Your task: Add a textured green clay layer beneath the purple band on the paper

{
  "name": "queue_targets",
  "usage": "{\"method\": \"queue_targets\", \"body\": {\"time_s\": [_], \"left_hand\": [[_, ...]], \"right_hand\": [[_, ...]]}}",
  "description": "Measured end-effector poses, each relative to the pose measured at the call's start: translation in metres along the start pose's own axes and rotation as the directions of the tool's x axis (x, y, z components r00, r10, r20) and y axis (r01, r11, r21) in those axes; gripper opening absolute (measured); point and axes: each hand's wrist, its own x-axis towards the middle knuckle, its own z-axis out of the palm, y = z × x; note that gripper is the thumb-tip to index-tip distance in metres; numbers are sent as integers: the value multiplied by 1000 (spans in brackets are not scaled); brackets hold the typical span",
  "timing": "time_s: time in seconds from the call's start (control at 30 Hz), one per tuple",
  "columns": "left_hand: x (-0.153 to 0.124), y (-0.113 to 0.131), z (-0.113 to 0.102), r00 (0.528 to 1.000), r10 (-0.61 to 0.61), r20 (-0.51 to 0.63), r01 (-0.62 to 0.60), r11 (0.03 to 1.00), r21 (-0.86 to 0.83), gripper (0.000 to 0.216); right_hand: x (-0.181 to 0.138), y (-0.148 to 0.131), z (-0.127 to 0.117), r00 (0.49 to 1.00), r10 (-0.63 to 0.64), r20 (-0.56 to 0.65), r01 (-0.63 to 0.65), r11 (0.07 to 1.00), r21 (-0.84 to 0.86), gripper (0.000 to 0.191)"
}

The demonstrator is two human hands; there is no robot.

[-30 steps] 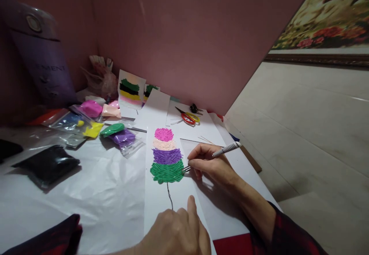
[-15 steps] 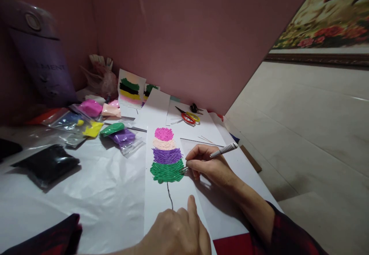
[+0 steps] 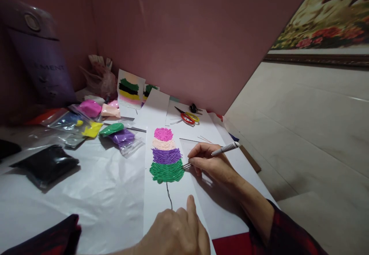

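Note:
My right hand (image 3: pixel 215 162) is closed round a fork (image 3: pixel 226 149) with a striped grey-and-white handle. Its thin metal prongs meet the right edge of a green clay band (image 3: pixel 166 171). Above that band lie a purple band (image 3: pixel 166 155), a pale peach band (image 3: pixel 163 144) and a rounded pink top (image 3: pixel 163 134), all scored with fine grooves. They stick to a long white paper strip (image 3: pixel 154 199), where a dark wavy line (image 3: pixel 168 195) runs down from the green. My left hand (image 3: pixel 177 234) rests palm down on the strip's lower part, one finger extended, holding nothing; its other fingertips are hidden.
Bagged clay in green (image 3: pixel 112 129), purple (image 3: pixel 122 137), yellow (image 3: pixel 92 129) and black (image 3: pixel 46 166) lies to the left. Scissors (image 3: pixel 188 117) lie behind the strip. Painted cards (image 3: pixel 131 89) lean at the back, near a tall purple bottle (image 3: pixel 43 59). A pink wall closes the back.
My right hand has shifted slightly right, drawing the fork's prongs from over the green clay to its edge. The left hand stays in place on the paper.

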Motion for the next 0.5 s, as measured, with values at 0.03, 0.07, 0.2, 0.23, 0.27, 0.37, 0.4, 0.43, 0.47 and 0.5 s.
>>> {"method": "queue_targets", "body": {"time_s": [0.03, 0.07, 0.2, 0.23, 0.27, 0.37, 0.4, 0.43, 0.47, 0.5], "left_hand": [[0, 0, 0, 1000, 4, -3, -4, 1000, 5, 10], [-1, 0, 1, 1000, 7, -3, -7, 1000, 8, 10], [-2, 1, 3, 1000, 15, -10, -15, 1000, -8, 9], [-2, 0, 3, 1000, 14, -11, -14, 1000, -12, 8], [-1, 0, 3, 1000, 12, -13, -12, 1000, -13, 8], [-1, 0, 1, 1000, 4, -1, -4, 1000, -14, 7], [-1, -1, 0, 1000, 7, 9, -7, 1000, -17, 7], [-1, -1, -1, 1000, 9, 20, -9, 1000, -17, 7], [-1, -1, -2, 999, 11, 30, -11, 1000, -16, 7], [-1, -1, -2, 999, 17, 38, -16, 1000, -16, 6]], "right_hand": [[0, 0, -1, 1000, -2, -8, 2, 1000, -3, 8], [0, 0, -2, 1000, -3, -19, 3, 1000, -5, 8], [0, -5, -4, 996, -14, -90, 15, 1000, 18, 6], [0, -6, -5, 995, -20, -102, 23, 999, 29, 6], [0, -7, -5, 994, -25, -107, 30, 999, 41, 6], [-3, -8, -3, 997, -14, -76, 20, 997, 77, 6], [-4, -8, -1, 998, -5, -60, 10, 996, 88, 6], [-5, -8, 0, 999, 4, -43, 1, 995, 96, 6], [-6, -9, 2, 1000, 9, -25, -6, 995, 104, 6], [-7, -9, 3, 1000, 11, -10, -9, 994, 111, 6]]}}
